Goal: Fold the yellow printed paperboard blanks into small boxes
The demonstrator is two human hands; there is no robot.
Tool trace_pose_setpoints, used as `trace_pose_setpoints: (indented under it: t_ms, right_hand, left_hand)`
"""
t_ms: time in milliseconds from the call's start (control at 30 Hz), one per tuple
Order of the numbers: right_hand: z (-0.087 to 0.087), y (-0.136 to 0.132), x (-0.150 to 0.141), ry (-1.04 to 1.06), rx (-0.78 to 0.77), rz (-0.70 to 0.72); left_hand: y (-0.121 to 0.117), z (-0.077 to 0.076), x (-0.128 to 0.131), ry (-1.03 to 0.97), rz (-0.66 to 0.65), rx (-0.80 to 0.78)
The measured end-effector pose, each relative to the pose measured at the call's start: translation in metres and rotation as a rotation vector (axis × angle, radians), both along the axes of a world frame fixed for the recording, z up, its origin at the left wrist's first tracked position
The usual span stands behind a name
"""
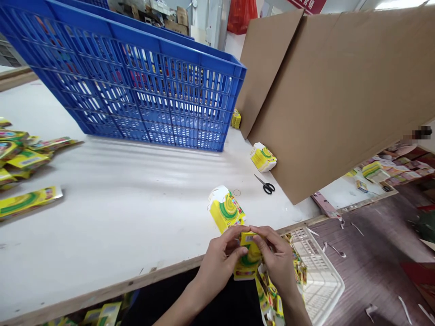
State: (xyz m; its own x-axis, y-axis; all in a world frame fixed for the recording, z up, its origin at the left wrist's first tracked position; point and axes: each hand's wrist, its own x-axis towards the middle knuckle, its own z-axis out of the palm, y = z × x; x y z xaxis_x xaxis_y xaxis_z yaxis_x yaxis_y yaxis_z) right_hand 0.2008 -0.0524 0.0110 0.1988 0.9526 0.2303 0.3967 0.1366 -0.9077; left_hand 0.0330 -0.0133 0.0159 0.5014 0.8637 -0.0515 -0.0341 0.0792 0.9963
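A small yellow and green printed carton [249, 258] is held upright between both hands at the table's front edge. My left hand [222, 256] grips its left side, thumb on the printed face and fingers at the top. From the other side, my right hand [275, 251] pinches the top right with thumb and fingers. Just beyond the hands lies a stack of flat yellow cartons [226, 210] with white flaps. Below my right hand, a white basket [326, 267] holds many yellow packets [272, 294].
Black-handled scissors [267, 184] lie near a second carton stack [263, 157]. A blue crate [152, 90] stands at the back, beside a large cardboard sheet [340, 81]. Yellow packs [25, 158] are heaped at left. Another person [403, 147] is partly visible at far right.
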Motion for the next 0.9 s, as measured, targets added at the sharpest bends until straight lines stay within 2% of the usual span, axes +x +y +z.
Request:
trace_pose_setpoints:
  t_ms: [133, 200, 300, 433, 567, 733, 900]
  right_hand:
    - [-0.002, -0.006, 0.033, -0.431, 0.047, -0.302]
    - [-0.013, -0.001, 0.037, -0.51, 0.056, -0.359]
    - [-0.035, 0.02, 0.02, -0.445, -0.011, -0.228]
    - [-0.055, 0.054, -0.015, -0.339, -0.045, -0.188]
    - [-0.056, 0.066, -0.027, -0.322, 0.0, -0.209]
    - [-0.052, 0.063, -0.029, -0.227, -0.043, -0.243]
    - [-0.056, 0.062, -0.032, -0.196, -0.035, -0.302]
  left_hand:
    - [0.014, -0.015, -0.009, 0.279, 0.137, 0.343]
    - [0.022, -0.025, -0.014, 0.42, 0.144, 0.449]
    - [0.029, -0.037, -0.017, 0.518, 0.076, 0.519]
    - [0.027, -0.044, -0.017, 0.524, 0.056, 0.566]
    - [0.026, -0.045, -0.019, 0.511, 0.044, 0.565]
    - [0.026, -0.045, -0.018, 0.517, 0.049, 0.556]
    - [0.026, -0.044, -0.018, 0.513, 0.028, 0.545]
